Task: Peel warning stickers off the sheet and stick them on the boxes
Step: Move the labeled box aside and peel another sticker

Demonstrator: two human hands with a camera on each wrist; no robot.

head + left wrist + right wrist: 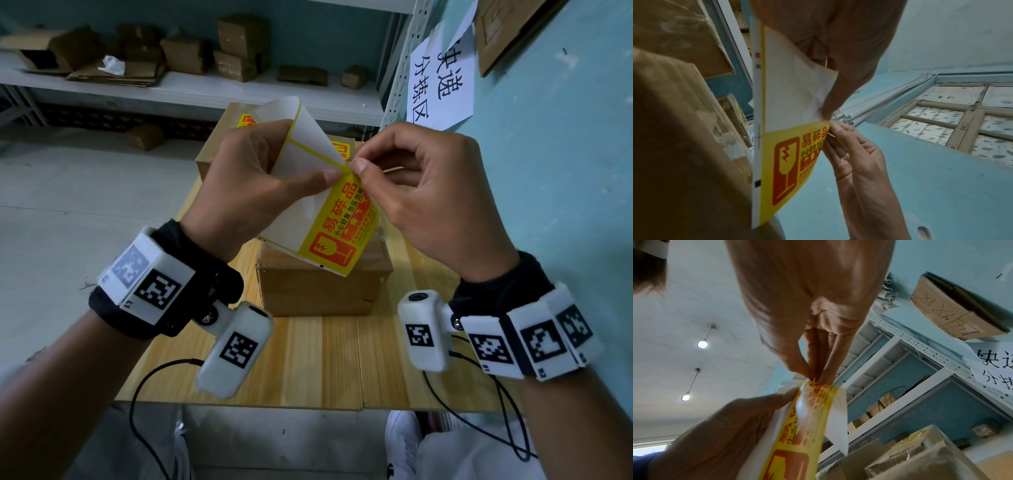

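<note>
Clearly "易碎品" on yellow sticker (337, 236)

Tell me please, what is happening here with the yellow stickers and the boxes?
A person is peeling a warning sticker. The left hand holds the sticker sheet up above a cardboard box on the wooden table. The right hand pinches the top corner of the yellow sticker, which still lies mostly on the sheet. Farther back, another box already carries a yellow sticker.
</note>
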